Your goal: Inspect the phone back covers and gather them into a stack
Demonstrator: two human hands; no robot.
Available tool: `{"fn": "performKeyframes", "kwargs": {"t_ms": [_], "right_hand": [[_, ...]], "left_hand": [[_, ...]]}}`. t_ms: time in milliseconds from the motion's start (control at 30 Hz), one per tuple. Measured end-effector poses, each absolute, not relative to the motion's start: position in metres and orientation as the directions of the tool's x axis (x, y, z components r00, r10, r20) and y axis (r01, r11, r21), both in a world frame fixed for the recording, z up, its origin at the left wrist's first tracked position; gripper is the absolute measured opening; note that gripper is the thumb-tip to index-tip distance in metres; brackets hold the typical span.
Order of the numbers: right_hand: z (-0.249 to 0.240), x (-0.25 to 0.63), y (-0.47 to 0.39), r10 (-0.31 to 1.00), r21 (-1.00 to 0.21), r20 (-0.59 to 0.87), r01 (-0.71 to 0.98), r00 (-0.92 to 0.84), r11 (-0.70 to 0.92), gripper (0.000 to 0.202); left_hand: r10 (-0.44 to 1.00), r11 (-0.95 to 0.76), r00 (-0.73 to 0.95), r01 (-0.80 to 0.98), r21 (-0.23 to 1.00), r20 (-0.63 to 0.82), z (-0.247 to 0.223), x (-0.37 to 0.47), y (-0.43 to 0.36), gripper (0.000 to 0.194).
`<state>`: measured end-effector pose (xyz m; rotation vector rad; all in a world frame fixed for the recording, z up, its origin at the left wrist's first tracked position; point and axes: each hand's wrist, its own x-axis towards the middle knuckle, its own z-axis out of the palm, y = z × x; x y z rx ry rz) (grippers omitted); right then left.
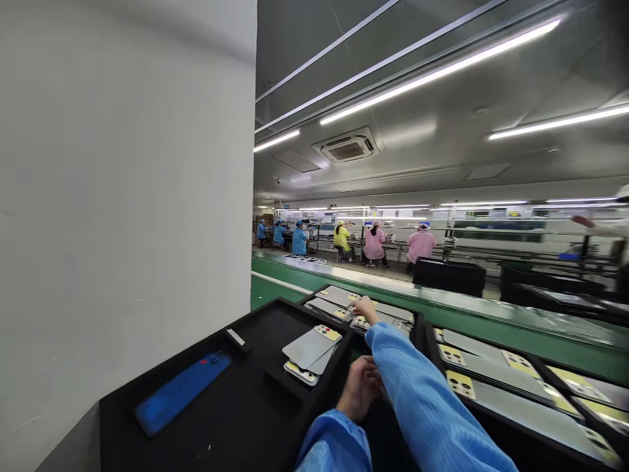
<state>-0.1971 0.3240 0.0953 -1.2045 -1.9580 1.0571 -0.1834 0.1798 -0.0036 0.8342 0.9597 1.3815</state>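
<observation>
Phone back covers [366,313], grey panels with yellow-filmed camera cutouts, lie overlapping in a black tray [417,321] at the centre of the frame, just short of the green conveyor belt [442,305]. The right hand [366,308] reaches out to them on a long blue sleeve and rests on the top of the pile; its grip looks curled down onto a cover, though whether the fingers pinch one or only touch it I cannot tell at this distance. The left hand [361,388] hangs low at the lower centre, fingers loosely bent, holding nothing that shows, just beside the edge of a near black tray [221,419]. That tray carries a small stack of covers [310,353] and, toward the lower left, a blue pad [181,392]. More covers lie in trays at the lower right [496,373].

By my judgement the step in hand is picking a cover off the far pile. A clean lift would call for a pinch at 1 edge, separating a single panel from its neighbours without sliding the rest.

Seated workers [373,244] fill a far line at mid-frame.
</observation>
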Motion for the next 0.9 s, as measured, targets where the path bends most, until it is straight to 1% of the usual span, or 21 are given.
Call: {"fn": "performKeyframes", "kwargs": {"t_ms": [67,133,300,400,500,600,667,767,900], "right_hand": [[0.113,-0.172,0.325,0.914,-0.846,0.052,0.468,-0.403,0.255,0.028],[0.131,-0.138,0.327,0.921,-0.827,0.024,0.510,-0.390,0.237,0.028],[0.169,-0.031,0.322,0.941,-0.755,-0.063,0.632,-0.332,0.172,0.027],[0.177,0.034,0.303,0.948,-0.698,-0.089,0.698,-0.305,0.159,0.026],[0.162,0.083,0.265,0.932,-0.638,-0.124,0.746,-0.341,0.188,0.023],[0.125,0.105,0.220,0.870,-0.580,-0.192,0.768,-0.455,0.273,0.021],[0.099,0.103,0.195,0.803,-0.547,-0.227,0.754,-0.551,0.363,0.020],[0.069,0.089,0.174,0.709,-0.494,-0.213,0.700,-0.673,0.516,0.021],[0.048,0.071,0.168,0.649,-0.396,-0.186,0.661,-0.737,0.637,0.025]], "left_hand": [[0.988,-0.047,-0.155,-0.421,0.906,-0.021,-0.002,-0.183,0.180,0.026],[0.981,-0.077,-0.194,-0.425,0.902,-0.008,-0.002,-0.182,0.177,0.025],[0.980,-0.066,-0.196,-0.394,0.917,-0.014,-0.005,-0.179,0.175,0.021],[0.980,-0.045,-0.196,-0.326,0.944,-0.021,-0.007,-0.176,0.176,0.020],[0.983,-0.030,-0.185,-0.229,0.973,-0.013,-0.007,-0.172,0.176,0.019],[0.985,-0.035,-0.174,-0.122,0.992,0.013,-0.006,-0.169,0.175,0.019],[0.985,-0.049,-0.166,-0.053,0.997,0.040,-0.005,-0.167,0.173,0.018],[0.985,-0.068,-0.155,0.041,0.997,0.074,-0.004,-0.164,0.172,0.018],[0.985,-0.087,-0.141,0.121,0.989,0.103,-0.007,-0.161,0.171,0.017]]}}
